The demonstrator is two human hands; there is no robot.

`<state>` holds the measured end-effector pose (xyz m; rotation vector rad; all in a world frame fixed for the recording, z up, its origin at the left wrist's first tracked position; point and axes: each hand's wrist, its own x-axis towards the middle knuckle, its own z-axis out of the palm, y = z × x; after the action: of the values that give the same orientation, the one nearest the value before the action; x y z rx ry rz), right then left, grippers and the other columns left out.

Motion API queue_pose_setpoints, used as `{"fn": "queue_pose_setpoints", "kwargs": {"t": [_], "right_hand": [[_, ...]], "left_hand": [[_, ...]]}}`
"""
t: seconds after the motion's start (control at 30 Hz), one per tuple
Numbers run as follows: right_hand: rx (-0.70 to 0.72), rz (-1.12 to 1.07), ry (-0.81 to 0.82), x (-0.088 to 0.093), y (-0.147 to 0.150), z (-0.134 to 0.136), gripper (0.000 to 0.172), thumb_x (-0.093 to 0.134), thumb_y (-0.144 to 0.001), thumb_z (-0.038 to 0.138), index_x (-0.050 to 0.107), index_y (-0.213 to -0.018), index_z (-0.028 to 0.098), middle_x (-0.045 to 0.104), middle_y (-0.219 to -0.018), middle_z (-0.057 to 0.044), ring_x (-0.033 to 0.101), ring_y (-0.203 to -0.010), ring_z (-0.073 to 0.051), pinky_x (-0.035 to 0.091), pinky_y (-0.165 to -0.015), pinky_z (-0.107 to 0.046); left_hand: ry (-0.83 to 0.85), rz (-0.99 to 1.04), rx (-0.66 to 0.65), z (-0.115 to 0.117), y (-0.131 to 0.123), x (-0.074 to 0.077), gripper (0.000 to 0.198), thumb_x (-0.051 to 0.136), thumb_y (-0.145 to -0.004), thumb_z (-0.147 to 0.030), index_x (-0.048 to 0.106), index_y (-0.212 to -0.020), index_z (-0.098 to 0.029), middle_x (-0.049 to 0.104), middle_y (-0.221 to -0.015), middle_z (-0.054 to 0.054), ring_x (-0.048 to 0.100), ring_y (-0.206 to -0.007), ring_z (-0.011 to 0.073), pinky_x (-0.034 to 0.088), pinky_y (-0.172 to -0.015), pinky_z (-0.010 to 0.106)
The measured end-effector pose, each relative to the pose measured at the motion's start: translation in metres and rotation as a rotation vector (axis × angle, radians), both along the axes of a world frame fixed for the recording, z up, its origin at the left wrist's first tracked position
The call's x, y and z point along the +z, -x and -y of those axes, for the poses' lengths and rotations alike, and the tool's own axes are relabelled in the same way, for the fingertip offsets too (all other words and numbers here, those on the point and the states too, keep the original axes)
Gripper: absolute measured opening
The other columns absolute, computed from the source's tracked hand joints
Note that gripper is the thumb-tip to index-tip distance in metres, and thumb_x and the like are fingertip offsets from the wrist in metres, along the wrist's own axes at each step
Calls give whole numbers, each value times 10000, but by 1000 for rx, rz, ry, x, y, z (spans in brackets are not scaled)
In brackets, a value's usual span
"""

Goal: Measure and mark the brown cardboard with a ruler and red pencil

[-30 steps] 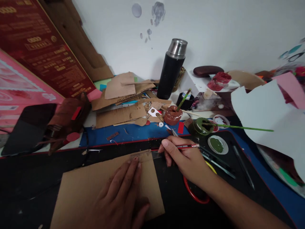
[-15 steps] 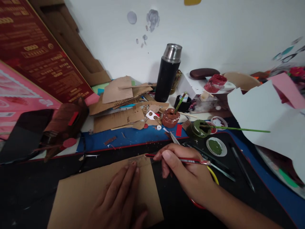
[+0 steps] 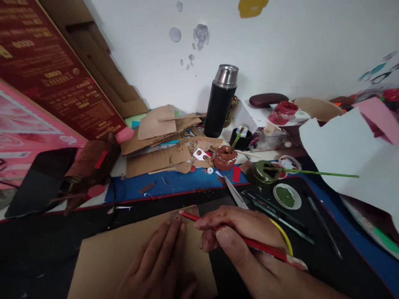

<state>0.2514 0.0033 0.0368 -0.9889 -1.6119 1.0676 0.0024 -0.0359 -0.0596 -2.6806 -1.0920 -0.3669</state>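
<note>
A sheet of brown cardboard [image 3: 106, 253] lies on the black mat in front of me. My left hand [image 3: 158, 257] rests flat on it, fingers stretched out and fingertips close to its far edge. Under those fingertips is a small thin piece that I cannot make out clearly. In my right hand [image 3: 240, 245] is a red pencil [image 3: 264, 247], pinched between thumb and fingers. Its tip points left and is right beside my left fingertips, over the cardboard. Scissors [image 3: 236, 195] with yellow and red handles lie partly hidden beneath my right hand.
Beyond the mat stand a black thermos [image 3: 220, 104], a brown paint jar [image 3: 225, 158] and a green paint jar [image 3: 263, 173] with a stick across it. Cardboard scraps [image 3: 158, 160] are piled at the back. A green-smeared lid [image 3: 287, 196] and pens [image 3: 280, 218] lie to the right.
My right hand has moved down and a little left with the pencil. The pencil tip has shifted left from the cardboard's far corner to my left fingertips. My left hand stays on the cardboard.
</note>
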Motion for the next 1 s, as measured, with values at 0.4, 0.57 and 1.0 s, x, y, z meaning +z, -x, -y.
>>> {"fn": "queue_pose_setpoints", "kwargs": {"t": [0.4,0.57,1.0], "right_hand": [[40,-153,-280,-28,18,-2,274,667,-1061,309,789,-1306,316,859,-860,-31,779,-580,-189,666,-611,-285],[90,-174,-247,-33,21,-3,292,616,-1095,381,773,-1337,339,861,-867,-29,819,-695,-205,688,-664,-305],[68,-8,-115,8,22,6,169,649,-1037,172,803,-1088,220,862,-1006,-70,824,-907,-210,670,-821,-328]], "left_hand": [[-22,-66,-58,0,5,-5,614,492,-1051,-554,604,-1518,-170,698,-1444,119,591,-1375,325,517,-1069,406],[-9,-26,-50,2,5,0,567,528,-1037,-477,605,-1519,-188,712,-1422,122,615,-1362,331,548,-1043,410],[113,82,24,4,-12,10,613,424,-1103,-485,500,-1599,-134,620,-1549,173,573,-1443,354,532,-1116,493]]}}
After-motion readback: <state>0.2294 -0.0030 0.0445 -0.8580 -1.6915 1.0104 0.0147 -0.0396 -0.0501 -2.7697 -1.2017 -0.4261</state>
